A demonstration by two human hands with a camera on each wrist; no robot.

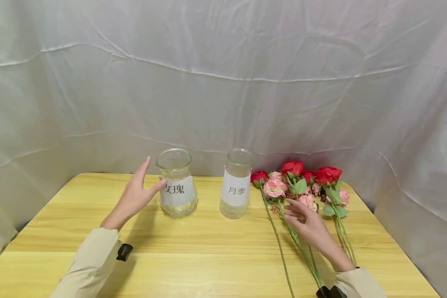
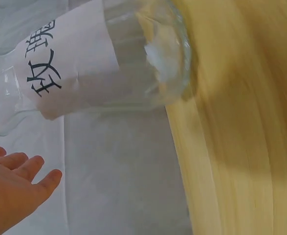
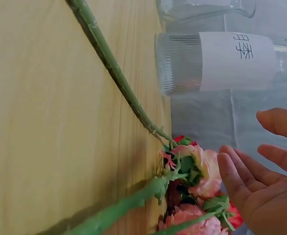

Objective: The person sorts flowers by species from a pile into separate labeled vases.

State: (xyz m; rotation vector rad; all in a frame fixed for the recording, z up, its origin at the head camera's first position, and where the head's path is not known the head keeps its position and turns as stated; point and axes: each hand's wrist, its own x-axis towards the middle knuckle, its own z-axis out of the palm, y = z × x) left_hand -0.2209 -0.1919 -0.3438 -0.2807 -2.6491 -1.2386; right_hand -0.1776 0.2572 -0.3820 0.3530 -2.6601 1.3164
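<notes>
My left hand [image 1: 135, 194] is just left of a wide glass vase [image 1: 176, 209], its fingers straight and spread and its thumb near the paper label. In the left wrist view a gap shows between the fingertips [image 2: 48, 181] and that vase. My right hand [image 1: 313, 229] hovers above the flowers with loosely bent fingers and grips nothing. Below it lie pink flowers [image 1: 275, 188] and red roses [image 1: 327, 174] on long green stems [image 1: 279, 244]. In the right wrist view the fingers come close to a pink flower [image 3: 207, 171]; whether they touch it I cannot tell.
A narrower glass vase [image 1: 234, 211] with its own white label stands between the wide vase and the flowers. Both vases stand upright on the wooden table [image 1: 193, 265]. Behind and beside the table hangs a grey-white cloth [image 1: 223, 103].
</notes>
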